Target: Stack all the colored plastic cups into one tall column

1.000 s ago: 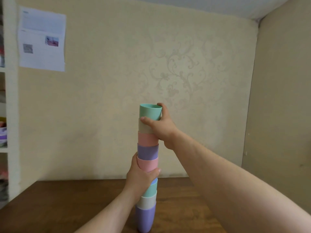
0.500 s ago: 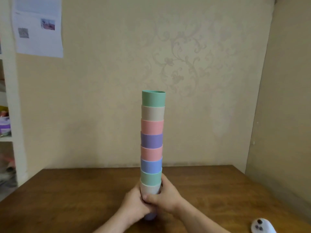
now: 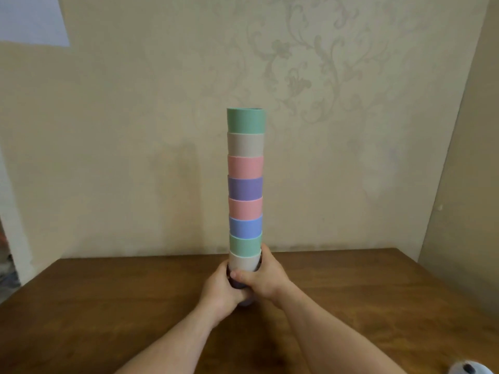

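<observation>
A tall column of nested plastic cups (image 3: 245,187) stands upright on the wooden table (image 3: 108,306). From the top the cups are green, beige, pink, purple, pink, blue, green, beige, with a purple cup at the bottom mostly hidden. My left hand (image 3: 220,291) wraps the base of the column from the left. My right hand (image 3: 266,276) wraps it from the right, its thumb across the front. Both hands grip the lowest cups.
A white device with dark buttons (image 3: 469,369) lies at the table's near right corner. The wallpapered wall stands close behind the table, with a side wall at the right. A sheet of paper (image 3: 32,20) hangs at the upper left. A white shelf post (image 3: 16,238) stands at the left.
Both hands slid down from the middle and top of the column to its base. The column now stands straight. The view has tilted downward.
</observation>
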Demonstrator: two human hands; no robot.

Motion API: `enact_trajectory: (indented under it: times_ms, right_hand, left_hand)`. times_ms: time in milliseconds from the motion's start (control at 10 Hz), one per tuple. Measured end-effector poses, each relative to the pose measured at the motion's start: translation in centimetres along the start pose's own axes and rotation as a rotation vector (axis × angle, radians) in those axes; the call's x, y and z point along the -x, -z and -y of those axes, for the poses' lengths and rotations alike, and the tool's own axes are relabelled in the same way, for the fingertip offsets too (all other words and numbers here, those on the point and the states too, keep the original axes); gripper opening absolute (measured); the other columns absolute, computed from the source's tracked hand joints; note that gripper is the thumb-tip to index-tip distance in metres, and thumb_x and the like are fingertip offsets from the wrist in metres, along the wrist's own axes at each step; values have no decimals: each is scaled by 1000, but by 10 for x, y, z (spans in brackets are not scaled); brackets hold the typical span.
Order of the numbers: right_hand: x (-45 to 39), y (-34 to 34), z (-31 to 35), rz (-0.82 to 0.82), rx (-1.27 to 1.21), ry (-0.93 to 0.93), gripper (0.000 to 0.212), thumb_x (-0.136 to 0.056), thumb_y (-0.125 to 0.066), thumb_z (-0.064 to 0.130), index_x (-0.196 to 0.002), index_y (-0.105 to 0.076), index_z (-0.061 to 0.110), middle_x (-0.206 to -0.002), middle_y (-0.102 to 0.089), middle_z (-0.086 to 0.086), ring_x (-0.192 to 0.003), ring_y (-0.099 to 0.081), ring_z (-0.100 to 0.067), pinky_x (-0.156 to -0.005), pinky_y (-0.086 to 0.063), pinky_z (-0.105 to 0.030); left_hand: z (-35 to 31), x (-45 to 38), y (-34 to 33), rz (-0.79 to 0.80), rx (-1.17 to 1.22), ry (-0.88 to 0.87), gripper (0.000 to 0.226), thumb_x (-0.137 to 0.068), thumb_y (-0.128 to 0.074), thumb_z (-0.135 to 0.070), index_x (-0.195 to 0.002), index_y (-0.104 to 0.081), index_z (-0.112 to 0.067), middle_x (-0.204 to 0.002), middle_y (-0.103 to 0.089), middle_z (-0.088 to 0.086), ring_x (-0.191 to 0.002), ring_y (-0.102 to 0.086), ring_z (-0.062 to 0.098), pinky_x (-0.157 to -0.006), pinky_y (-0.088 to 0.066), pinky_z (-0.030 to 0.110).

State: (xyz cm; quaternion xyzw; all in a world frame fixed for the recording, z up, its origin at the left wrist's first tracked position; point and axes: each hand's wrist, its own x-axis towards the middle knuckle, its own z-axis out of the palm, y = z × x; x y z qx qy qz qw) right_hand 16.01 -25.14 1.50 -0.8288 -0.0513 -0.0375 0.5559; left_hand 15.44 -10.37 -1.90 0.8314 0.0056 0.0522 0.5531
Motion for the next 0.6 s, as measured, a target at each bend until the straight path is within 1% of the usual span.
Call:
enact_trajectory:
  times_ms: [100,200,300,400,500,600]
  right_hand:
    - [-23,-4,-4,-9,-7,10,79,-61,-96,42,-128,-55,47,-118,-74,13,-110,-73,-15,-93,-66,-49]
    - [-43,-9,-12,-43,-10,20,79,-62,-96,45,-129,-54,48,-118,-74,15,-109,-73,-13,-92,-65,-47]
    - [-53,-12,-18,-64,-4,38,75,-65,-96,44,-126,-54,49,-118,-75,14,-109,-73,-11,-95,-63,-41]
    - [-55,-15,-21,-87,-21,40,76,-65,-96,43,-130,-56,46,-118,-75,15,-109,-73,-10,-96,-63,-40]
    - [-49,-17,-17,-82,-45,20,74,-70,-95,41,-132,-55,46,-119,-74,17,-112,-73,-11,-102,-61,-42]
    - [-39,-18,-20,-88,-72,12,103,-71,-93,49,-157,-35,46,-142,-69,14,-128,-69,-16,-114,-54,-49]
  left_hand:
    - [9,-23,-3,-32,-22,-5,73,-63,-103,-25,-123,-62,-31,-115,-77,-7,-101,-73,14,-70,-55,22]
    - [16,-43,-6,-46,-38,-6,71,-63,-102,-25,-124,-66,-28,-116,-80,-6,-102,-76,15,-71,-56,21]
    - [23,-54,-10,-69,-21,-17,72,-62,-103,-24,-124,-66,-28,-116,-81,-5,-101,-76,15,-75,-56,26]
    - [25,-54,-13,-59,12,1,77,-63,-103,-24,-130,-65,-30,-122,-80,-5,-105,-76,16,-86,-61,33]
    - [31,-47,-13,19,53,1,109,-58,-99,-44,-156,-52,-35,-140,-75,-8,-124,-73,17,-109,-62,44]
    - [40,-38,-8,102,112,42,146,-66,-100,-44,-178,-7,-34,-167,-52,-10,-149,-58,18,-122,-52,45]
